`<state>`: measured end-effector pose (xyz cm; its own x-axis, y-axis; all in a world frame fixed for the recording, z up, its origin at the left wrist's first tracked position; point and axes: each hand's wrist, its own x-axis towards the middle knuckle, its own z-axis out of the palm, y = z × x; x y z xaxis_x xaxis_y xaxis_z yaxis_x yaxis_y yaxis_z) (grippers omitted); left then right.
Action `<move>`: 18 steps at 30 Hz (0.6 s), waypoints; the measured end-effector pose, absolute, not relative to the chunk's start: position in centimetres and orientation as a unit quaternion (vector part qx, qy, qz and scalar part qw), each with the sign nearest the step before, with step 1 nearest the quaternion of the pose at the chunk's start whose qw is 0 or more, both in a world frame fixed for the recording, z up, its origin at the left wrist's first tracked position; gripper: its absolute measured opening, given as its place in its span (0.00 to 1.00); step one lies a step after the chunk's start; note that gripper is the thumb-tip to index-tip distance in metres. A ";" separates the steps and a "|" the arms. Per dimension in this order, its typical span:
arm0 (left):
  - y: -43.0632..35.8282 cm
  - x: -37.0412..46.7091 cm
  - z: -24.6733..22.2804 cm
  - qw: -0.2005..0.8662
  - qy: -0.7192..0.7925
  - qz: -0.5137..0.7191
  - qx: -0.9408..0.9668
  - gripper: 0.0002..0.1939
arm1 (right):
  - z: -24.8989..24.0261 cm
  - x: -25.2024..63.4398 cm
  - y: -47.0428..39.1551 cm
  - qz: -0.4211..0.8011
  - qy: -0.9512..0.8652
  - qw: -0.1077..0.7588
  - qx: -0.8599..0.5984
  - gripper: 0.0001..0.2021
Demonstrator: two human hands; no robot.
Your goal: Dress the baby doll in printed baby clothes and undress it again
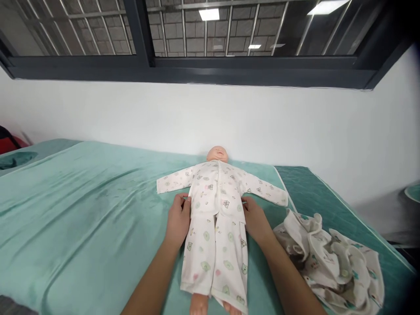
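A baby doll (217, 153) lies on its back, head toward the wall, bare feet toward me. It wears a white long-sleeved baby shirt (210, 188) printed with small bears, its sleeves spread out to both sides. Matching white trousers (200, 258) cover the legs, and the shirt hem overlaps their waist. At the shirt's left side, my left hand (179, 221) is closed, thumb and fingers at the fabric edge. My right hand (257, 221) is closed on the opposite side edge, its fingertips partly hidden by the shirt. The doll's own hands are hidden in the sleeves.
A crumpled printed cloth (341, 267) lies to the right, beside my right forearm. Green sheeting (98, 218) covers the surface, with some wrinkles. Behind the doll rises a white wall (164, 113) below a dark-framed window (197, 72). A red and black item (8, 142) sits far left.
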<state>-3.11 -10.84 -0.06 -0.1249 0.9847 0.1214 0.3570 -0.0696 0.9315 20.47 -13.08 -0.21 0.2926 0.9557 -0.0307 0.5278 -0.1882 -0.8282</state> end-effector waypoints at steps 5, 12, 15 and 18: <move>-11.1 -3.9 0.8 0.301 0.629 0.416 0.583 0.16 | 0.4 21.9 -14.0 0.256 -0.533 0.289 -0.753 0.16; -2.9 0.0 6.2 0.228 0.547 0.489 0.640 0.12 | 4.5 21.5 -9.6 0.075 -0.557 0.406 -0.720 0.10; 0.9 2.8 7.2 0.192 0.489 0.442 0.727 0.12 | 5.8 19.5 -5.6 0.119 -0.569 0.503 -0.639 0.10; 2.3 4.2 6.5 0.158 0.475 0.402 0.767 0.14 | 5.6 18.2 -3.0 0.176 -0.564 0.531 -0.608 0.11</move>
<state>4.24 2.32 6.47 0.2260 0.8554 0.4661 0.6010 -0.4990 0.6244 18.18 -2.99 5.57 0.3019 0.8720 0.3853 0.4988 0.1999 -0.8433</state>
